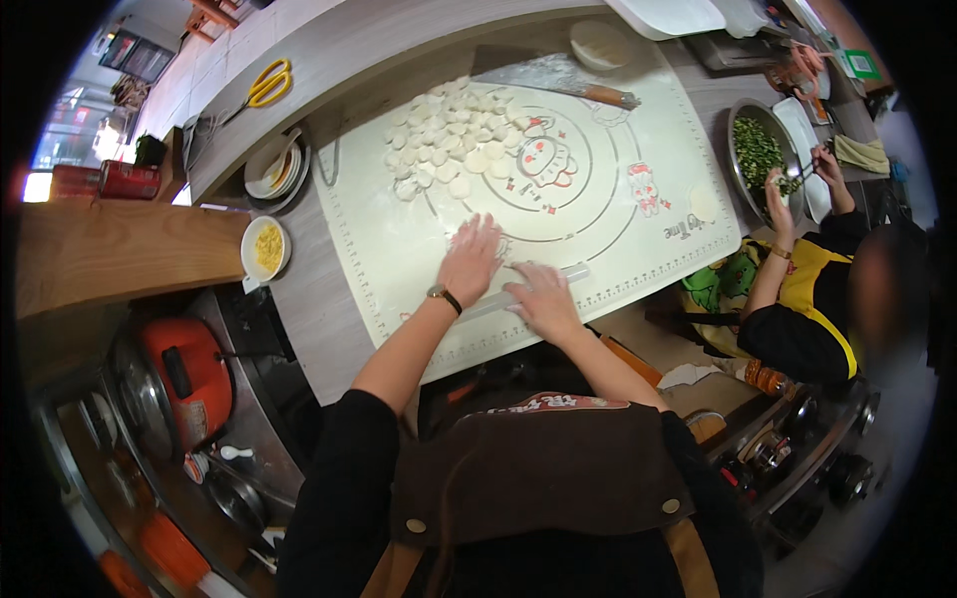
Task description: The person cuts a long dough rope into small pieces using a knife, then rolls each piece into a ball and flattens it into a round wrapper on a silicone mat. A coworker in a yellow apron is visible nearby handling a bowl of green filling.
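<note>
My left hand (471,261) lies palm down on the white printed dough mat (379,289), its fingers stretched forward. Whatever is under its palm is hidden. To its right, my right hand (543,302) rests with spread fingers across a pale rolling pin (575,273), whose middle it covers. Beyond my left fingertips, many small floured dough pieces (449,135) lie loose on the mat; several nearer ones look flattened. A pale round dough wrapper (703,202) lies by the mat's right edge. At the far side rests a cleaver (538,73) with a wooden handle.
A flour bowl (600,45) stands behind the cleaver. On the left are a bowl of yellow food (267,248), stacked plates (274,171) and yellow-handled scissors (269,83). At right, a co-worker (812,289) holds a wrapper and utensil over a metal bowl of chopped greens (760,149).
</note>
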Tool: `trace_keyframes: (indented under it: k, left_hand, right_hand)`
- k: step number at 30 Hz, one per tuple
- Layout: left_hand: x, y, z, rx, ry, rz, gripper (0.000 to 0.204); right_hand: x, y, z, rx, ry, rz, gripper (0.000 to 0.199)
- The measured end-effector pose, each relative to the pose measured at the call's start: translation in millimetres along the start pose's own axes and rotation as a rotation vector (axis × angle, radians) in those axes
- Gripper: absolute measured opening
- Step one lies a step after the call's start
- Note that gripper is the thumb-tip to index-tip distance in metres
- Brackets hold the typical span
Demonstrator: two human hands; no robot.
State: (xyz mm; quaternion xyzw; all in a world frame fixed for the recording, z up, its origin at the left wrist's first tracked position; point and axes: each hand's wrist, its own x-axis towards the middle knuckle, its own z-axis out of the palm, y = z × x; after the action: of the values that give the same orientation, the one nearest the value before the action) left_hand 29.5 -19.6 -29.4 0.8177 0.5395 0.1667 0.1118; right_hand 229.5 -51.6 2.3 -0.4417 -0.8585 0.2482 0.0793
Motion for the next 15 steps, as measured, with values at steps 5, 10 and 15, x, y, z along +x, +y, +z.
trace_keyframes:
  k: [5,10,15]
  left_hand:
    - [-36,9,-23,-0.237,0.118,-0.256,0.034]
    - [-13,-4,-14,-0.294,-0.032,-0.424,0.025]
    - [7,-3,-32,-0.404,-0.172,-0.556,0.014]
  right_hand:
    - [-24,15,-1,-0.011,0.055,0.063,0.042]
    - [-2,0,0,-0.218,0.102,0.106,0.055]
    - [114,9,-10,-0.387,0.272,0.183,0.058]
